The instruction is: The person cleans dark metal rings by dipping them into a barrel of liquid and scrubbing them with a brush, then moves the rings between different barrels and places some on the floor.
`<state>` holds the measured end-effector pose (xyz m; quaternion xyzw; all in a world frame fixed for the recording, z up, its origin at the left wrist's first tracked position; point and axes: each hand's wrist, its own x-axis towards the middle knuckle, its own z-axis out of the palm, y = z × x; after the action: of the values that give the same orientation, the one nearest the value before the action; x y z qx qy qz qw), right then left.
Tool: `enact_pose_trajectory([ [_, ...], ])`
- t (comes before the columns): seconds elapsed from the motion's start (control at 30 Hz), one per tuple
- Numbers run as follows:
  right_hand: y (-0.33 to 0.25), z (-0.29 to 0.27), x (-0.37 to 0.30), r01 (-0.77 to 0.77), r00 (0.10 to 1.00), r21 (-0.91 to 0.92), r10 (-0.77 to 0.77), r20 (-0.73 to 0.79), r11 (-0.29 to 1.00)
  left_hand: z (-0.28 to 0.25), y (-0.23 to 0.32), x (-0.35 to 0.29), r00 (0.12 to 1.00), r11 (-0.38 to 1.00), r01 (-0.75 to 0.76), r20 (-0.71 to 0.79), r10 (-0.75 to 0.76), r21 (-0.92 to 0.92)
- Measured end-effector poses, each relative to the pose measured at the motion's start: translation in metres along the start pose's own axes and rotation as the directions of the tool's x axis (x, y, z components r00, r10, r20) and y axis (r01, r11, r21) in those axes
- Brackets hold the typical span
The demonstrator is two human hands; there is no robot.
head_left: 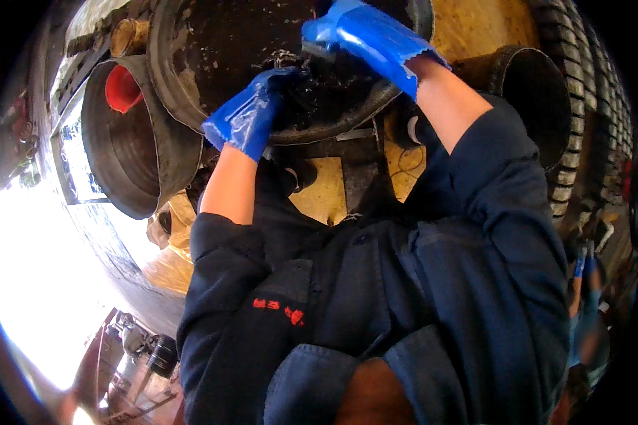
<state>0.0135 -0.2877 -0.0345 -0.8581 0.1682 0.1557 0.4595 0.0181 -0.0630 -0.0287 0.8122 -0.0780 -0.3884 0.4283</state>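
Observation:
A wide round basin [171, 81] with a dark, dirty inside lies before me. My left hand [255, 106], in a wet blue glove, reaches over its near side, fingers bent against a black, glistening lump [319, 88]. What those fingers grip is hidden in the dark. My right hand [354, 32], gloved in blue too, is above the basin farther off and to the right. Its fingers are curled in and slightly blurred, and I cannot see what is in them. A small pale, shiny clump [285, 58] shows between the two hands.
At left stands an open metal drum [131, 163] with a red round thing [122, 90] inside. Another dark drum [535, 99] is at right, beside big treaded tires [571, 120]. Yellowish floor [322, 188] shows beneath the basin. Another person [587, 319] is at the far right edge.

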Motion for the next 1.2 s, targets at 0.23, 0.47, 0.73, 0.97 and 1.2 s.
enact_pose_trajectory([
  [0.23,-0.003,-0.024,-0.023,0.000,0.995,0.139,0.014,-0.101,0.990,-0.008,-0.025,0.003,0.978,0.990,-0.138,0.159,0.131,0.033],
  [0.47,-0.015,0.018,-0.009,0.043,0.995,0.355,-0.071,0.068,0.934,-0.022,-0.058,-0.002,0.988,0.982,-0.146,0.062,0.139,0.118],
  [0.73,0.013,0.069,0.023,0.122,0.988,0.164,-0.136,0.078,0.979,-0.016,-0.044,0.002,0.983,0.996,-0.042,0.172,0.055,-0.079],
  [0.97,0.026,0.058,0.008,0.012,0.996,0.047,-0.008,-0.090,0.999,-0.013,-0.049,0.013,0.937,0.973,0.136,0.343,-0.065,-0.186],
  [1.2,-0.003,0.022,-0.023,0.020,0.997,0.282,0.003,-0.081,0.959,0.000,-0.018,-0.006,0.971,0.939,0.155,0.223,-0.087,-0.308],
])
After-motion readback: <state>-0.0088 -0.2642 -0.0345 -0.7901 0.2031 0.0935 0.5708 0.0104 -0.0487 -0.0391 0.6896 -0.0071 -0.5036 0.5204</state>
